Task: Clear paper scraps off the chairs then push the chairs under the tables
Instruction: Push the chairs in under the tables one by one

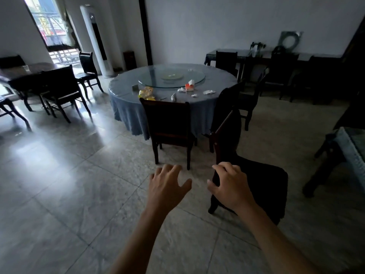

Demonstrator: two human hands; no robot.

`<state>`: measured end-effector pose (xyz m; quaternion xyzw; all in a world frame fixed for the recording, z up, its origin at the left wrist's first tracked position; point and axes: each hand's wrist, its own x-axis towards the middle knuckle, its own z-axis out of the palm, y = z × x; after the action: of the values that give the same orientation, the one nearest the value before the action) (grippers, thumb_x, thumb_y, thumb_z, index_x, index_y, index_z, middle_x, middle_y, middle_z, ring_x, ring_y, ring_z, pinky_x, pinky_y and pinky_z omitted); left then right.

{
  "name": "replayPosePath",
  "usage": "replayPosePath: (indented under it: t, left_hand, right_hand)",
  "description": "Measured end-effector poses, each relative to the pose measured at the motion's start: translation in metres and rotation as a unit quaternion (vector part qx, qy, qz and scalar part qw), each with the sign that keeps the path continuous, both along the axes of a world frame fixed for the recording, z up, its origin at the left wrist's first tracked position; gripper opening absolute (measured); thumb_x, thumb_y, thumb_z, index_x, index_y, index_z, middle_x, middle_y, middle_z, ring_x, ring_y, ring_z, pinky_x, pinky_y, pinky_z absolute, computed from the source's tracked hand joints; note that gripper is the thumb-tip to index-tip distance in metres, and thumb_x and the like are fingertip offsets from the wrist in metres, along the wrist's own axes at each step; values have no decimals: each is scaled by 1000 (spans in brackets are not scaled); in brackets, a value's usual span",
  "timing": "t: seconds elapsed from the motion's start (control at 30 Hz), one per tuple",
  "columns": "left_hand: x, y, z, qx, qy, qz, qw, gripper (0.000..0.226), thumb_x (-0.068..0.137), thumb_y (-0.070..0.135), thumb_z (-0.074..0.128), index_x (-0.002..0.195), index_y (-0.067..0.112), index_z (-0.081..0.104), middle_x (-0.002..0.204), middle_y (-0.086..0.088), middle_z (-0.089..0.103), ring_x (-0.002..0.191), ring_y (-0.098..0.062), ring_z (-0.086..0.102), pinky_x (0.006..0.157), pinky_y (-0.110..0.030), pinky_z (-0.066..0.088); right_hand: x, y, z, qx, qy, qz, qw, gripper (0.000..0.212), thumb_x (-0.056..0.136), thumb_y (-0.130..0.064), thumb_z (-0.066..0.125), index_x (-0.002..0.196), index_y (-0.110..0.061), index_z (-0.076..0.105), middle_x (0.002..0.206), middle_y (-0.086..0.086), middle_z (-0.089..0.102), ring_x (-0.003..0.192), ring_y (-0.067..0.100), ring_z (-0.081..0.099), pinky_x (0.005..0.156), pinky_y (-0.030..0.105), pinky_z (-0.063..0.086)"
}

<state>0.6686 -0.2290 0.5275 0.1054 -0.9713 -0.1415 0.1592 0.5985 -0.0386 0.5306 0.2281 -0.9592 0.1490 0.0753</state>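
A dark wooden chair (262, 180) stands turned sideways on the tiled floor, away from the round table (126, 107) with its blue cloth. My right hand (229, 184) hovers open at the front corner of that chair's seat, fingers spread; I cannot tell whether it touches. My left hand (167, 184) is open in the air just left of it, holding nothing. A second dark chair (167, 123) stands pushed close to the table. White paper scraps (209, 92) and a small orange-and-white box (190, 86) lie on the tabletop. No scraps show on the near chair's dark seat.
A glass turntable (171, 77) sits on the round table. More chairs stand at its right (250, 95). At the left is a dark table (29, 74) with chairs (63, 91). Another table's corner (349, 151) juts in at the right. A sideboard (256, 56) lines the back wall.
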Motion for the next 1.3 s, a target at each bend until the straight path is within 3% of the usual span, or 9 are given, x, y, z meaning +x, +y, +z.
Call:
replayPosePath:
  t: [0.33, 0.53, 0.67, 0.9, 1.13, 1.3]
  left_hand:
    - [-184, -82, 12, -18, -11, -18, 1000, 67, 81, 73, 40, 135, 34, 45, 136, 4, 51, 122, -20, 48, 96, -37, 41]
    - [-278, -125, 6, -13, -11, -37, 999, 64, 83, 67, 50, 136, 32, 43, 137, 2, 48, 125, -23, 46, 98, -38, 42]
    - [-351, -160, -5, -17, -19, -69, 997, 68, 82, 68, 50, 140, 33, 39, 136, 3, 49, 124, -23, 46, 96, -38, 43]
    - [-486, -218, 1, -28, -16, -147, 989, 60, 82, 63, 50, 133, 31, 48, 124, 1, 57, 114, -27, 52, 92, -39, 43]
    - [-585, -228, 6, -30, -33, -241, 969, 61, 84, 63, 47, 137, 32, 43, 130, 3, 53, 119, -25, 49, 96, -39, 40]
    - [-654, -204, -1, -40, -31, -304, 951, 54, 82, 62, 48, 126, 31, 49, 123, 3, 54, 116, -26, 50, 93, -38, 40]
  right_hand:
    - [-172, -75, 7, -18, -17, -35, 999, 57, 85, -51, 54, 131, -16, 55, 131, 5, 54, 119, 30, 50, 94, 43, 45]
    - [-253, -116, -2, -26, -23, -76, 996, 64, 78, -54, 47, 126, -15, 59, 126, 6, 58, 115, 32, 53, 92, 45, 47]
    - [-310, -147, -10, -10, -23, -110, 994, 58, 81, -52, 55, 128, -16, 57, 128, 5, 56, 117, 31, 51, 93, 45, 46]
    - [-409, -200, -11, 7, -12, -186, 982, 57, 86, -54, 55, 130, -18, 51, 131, 3, 51, 121, 28, 47, 96, 45, 43]
    - [-474, -216, -8, 9, -34, -267, 963, 66, 86, -54, 54, 142, -24, 36, 148, -1, 35, 135, 26, 35, 106, 47, 36]
    - [-516, -197, -15, 13, -46, -338, 940, 69, 84, -58, 54, 142, -27, 33, 151, -1, 31, 137, 27, 33, 107, 49, 35]
